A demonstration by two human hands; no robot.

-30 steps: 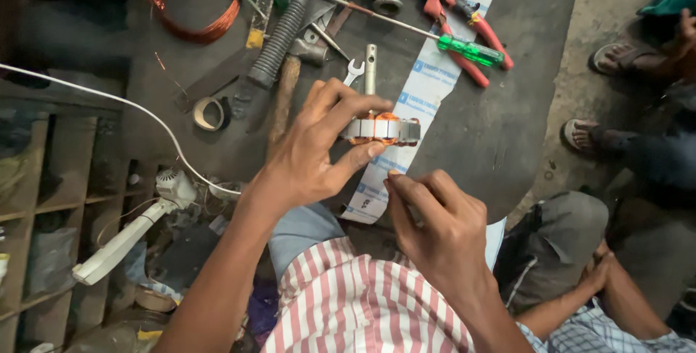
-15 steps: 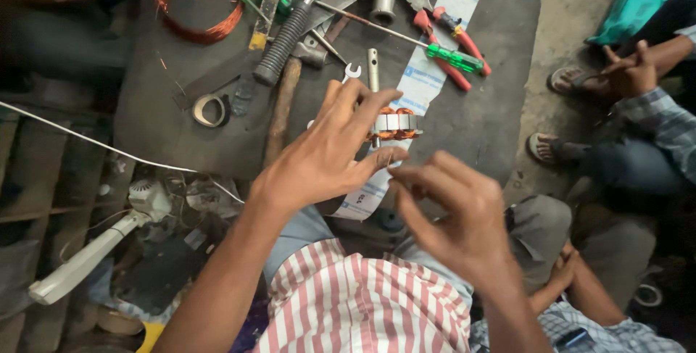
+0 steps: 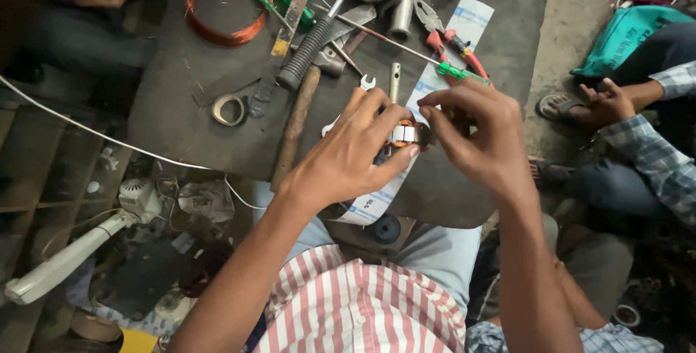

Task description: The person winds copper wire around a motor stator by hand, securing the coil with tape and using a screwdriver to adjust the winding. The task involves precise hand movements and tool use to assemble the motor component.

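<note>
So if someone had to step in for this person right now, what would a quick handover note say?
Left hand: grips the small motor core, copper windings showing, above the dark work board.
Right hand: fingertips at the core's right end, pinching something too fine to make out.
Nearby on the board: copper wire coil, wooden-handled hammer, red-handled pliers, tape roll.
Done: core lifted and held steady. Left: the fingertip work at its end.

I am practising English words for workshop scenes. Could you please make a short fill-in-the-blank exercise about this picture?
1. The left hand and the right hand both hold a small motor part wound with ____ wire.
2. The coil of copper wire lies on the dark ____.
3. The pliers have ____ handles.
4. The person wears a red and white ____ shirt.

Missing words: copper; table; red; striped
</note>
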